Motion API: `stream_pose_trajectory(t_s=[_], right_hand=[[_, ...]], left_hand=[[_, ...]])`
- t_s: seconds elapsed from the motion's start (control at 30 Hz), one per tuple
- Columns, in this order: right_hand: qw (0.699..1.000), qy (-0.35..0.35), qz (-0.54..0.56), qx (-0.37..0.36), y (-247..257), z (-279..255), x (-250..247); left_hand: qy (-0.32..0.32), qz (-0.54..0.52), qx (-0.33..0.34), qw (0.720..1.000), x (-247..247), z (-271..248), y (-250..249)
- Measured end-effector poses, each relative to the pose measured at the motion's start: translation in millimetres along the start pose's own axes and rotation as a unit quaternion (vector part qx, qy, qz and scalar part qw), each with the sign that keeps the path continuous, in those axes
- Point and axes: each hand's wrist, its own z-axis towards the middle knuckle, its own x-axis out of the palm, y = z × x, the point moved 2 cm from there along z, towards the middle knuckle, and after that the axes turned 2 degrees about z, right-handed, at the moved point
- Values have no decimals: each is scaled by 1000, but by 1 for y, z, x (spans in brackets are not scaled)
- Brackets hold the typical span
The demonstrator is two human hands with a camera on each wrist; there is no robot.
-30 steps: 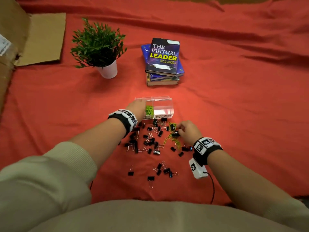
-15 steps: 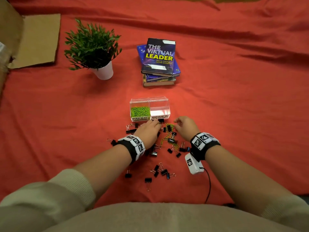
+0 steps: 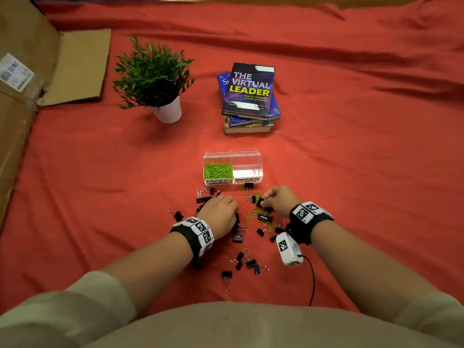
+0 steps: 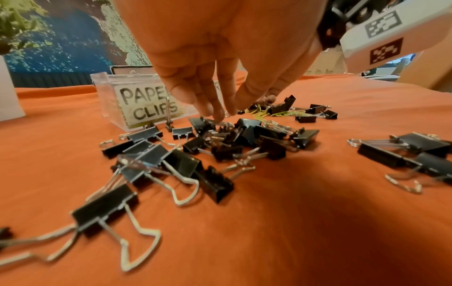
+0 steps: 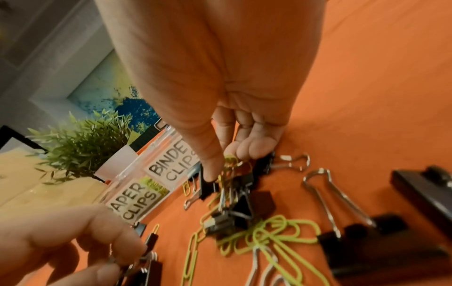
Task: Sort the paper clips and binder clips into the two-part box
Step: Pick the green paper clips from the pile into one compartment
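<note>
The clear two-part box (image 3: 232, 153) stands on the red cloth. Its left part, labelled PAPER CLIPS, holds green paper clips (image 3: 218, 170); the right part, labelled BINDER CLIPS (image 3: 247, 169), looks empty. Several black binder clips (image 3: 247, 262) lie scattered in front of it. My left hand (image 3: 232, 208) reaches down into a heap of binder clips (image 4: 220, 147), its fingertips (image 4: 216, 116) pinching a clip's wire handle. My right hand (image 3: 262, 200) pinches green paper clips (image 5: 231, 160) from a tangle of loose paper clips (image 5: 276, 234) and binder clips.
A potted plant (image 3: 153, 76) and a stack of books (image 3: 248, 96) stand behind the box. A cardboard carton (image 3: 30, 84) lies at the far left. A cable (image 3: 311, 280) trails from my right wrist camera toward my body.
My left hand has drawn back from the box's paper-clip part and come down onto the binder clips. My right hand has stayed at the tangle on the right.
</note>
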Motion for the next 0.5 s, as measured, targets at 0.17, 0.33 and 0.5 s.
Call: stream_pose_trajectory(t_s=[0.17,0.33,0.5], right_hand=[[998,46,34,2,-9,-8,-14],[996,62,69,-15,-12,-19,-23],[994,60,82,-28,-20,-22,-25]], left_hand=[[-1,-25,-1,1000,-13,28,-6],[35,-8,-25,999,-11,48,-15],[36,-12,-71,997,-7,44,-14]])
